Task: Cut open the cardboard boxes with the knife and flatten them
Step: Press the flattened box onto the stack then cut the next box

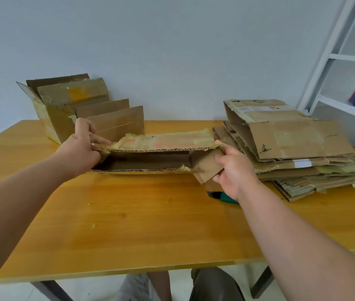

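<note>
Flattening is in hand: a half-collapsed box [150,153] at mid-counter [128,224] is held, the left hand [83,146] pinching its top panel, the right hand [233,168] gripping its end flap. The knife [224,196] lies under the right wrist. Next, pressing down seems required.

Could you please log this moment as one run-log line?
left hand: holds box end | right hand: holds flap | knife: on table | flattened stack: right
</note>
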